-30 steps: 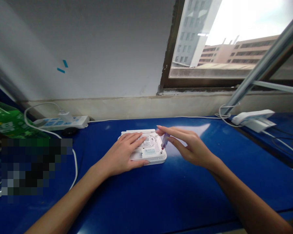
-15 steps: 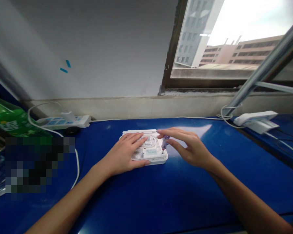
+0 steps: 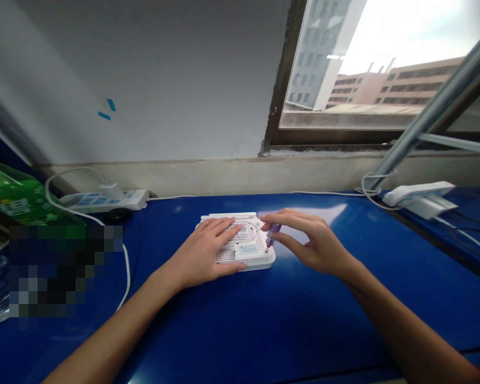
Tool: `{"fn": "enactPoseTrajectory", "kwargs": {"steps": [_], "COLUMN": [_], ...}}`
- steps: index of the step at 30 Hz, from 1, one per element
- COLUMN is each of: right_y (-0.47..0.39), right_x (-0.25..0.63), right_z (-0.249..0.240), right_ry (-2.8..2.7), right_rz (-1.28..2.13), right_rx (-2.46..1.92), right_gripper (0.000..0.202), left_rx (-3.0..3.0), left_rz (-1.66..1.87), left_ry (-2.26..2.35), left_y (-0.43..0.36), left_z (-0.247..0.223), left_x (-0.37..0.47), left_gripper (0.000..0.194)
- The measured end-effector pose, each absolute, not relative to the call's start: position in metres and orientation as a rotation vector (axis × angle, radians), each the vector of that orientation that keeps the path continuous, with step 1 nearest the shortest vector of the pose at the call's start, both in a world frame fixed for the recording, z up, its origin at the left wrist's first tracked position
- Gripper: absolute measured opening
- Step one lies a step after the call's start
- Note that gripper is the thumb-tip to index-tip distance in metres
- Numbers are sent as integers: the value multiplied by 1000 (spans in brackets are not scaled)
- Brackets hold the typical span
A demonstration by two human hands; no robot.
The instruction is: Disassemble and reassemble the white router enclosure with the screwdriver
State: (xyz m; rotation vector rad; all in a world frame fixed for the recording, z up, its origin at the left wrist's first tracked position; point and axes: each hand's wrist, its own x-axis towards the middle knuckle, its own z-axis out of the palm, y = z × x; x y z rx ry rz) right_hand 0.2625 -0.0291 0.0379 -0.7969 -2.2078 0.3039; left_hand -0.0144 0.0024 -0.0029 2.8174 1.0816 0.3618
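Note:
A white device [image 3: 260, 260] with rows of small holes and labels lies on the blue table [image 3: 240, 325]. Across its left part rests my left hand [image 3: 208, 250], fingers spread flat and thumb along the near edge. My right hand [image 3: 312, 240] pinches a small purple screwdriver [image 3: 274, 231] between thumb and fingers, over the device's right side. The screwdriver leans, its tip down by a round hole near the right corner; whether the tip sits inside is too small to tell.
At the left stand a green bottle [image 3: 16, 197] and a white power strip [image 3: 132, 199] with a cable, beside a dark round object [image 3: 118, 214]. White adapters [image 3: 422, 197] sit at the right near a metal pole [image 3: 416, 128]. Part of the left is pixelated.
The screwdriver leans more to the right than before, and the fingers of my right hand have shifted slightly. My left hand and the device have stayed put.

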Motion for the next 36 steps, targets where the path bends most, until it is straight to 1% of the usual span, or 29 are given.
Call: {"fn": "enactPoseTrajectory", "kwargs": {"steps": [2, 4, 8, 11, 14, 17, 19, 22, 24, 26, 30, 33, 36], "right_y": [-28, -27, -27, -29, -29, -27, -26, -27, -28, -29, -28, -26, -27], "right_x": [263, 262, 261, 260, 260, 260, 259, 258, 260, 261, 263, 262, 260], "right_z": [38, 38, 38, 38, 38, 38, 38, 38, 37, 35, 29, 26, 26], "right_ry": [-2190, -2182, -2211, -2225, -2191, -2171, -2176, -2219, -2250, -2259, -2238, -2188, -2099], "right_rz": [246, 181, 202, 306, 321, 239, 167, 203, 328, 476, 650, 639, 608], "right_rx": [-806, -802, -784, -781, -780, -793, -792, -798, -816, -842, -893, -878, -833], "right_gripper": [28, 26, 41, 45, 40, 27, 24, 37, 48, 53, 54, 53, 56], "left_rx": [2815, 2814, 2814, 2812, 2808, 2799, 2781, 2722, 2687, 2678, 2695, 2701, 2739], "left_rz": [364, 366, 379, 392, 387, 396, 426, 458, 441, 409, 385, 438, 519], "left_ry": [1076, 1079, 1077, 1066, 1065, 1066, 1115, 1271, 1349, 1369, 1341, 1312, 1243], "left_y": [3, 3, 3, 3, 3, 2, 1, 0, -1, -1, 0, 1, 3], "left_z": [-3, -2, -3, -3, -3, -3, -4, -4, -5, -5, -5, -5, -4], "left_x": [-14, -14, -14, -14, -14, -15, -15, -16, -16, -17, -20, -21, -22], "left_gripper": [86, 85, 85, 85, 85, 84, 85, 95, 104, 110, 109, 106, 105]}}
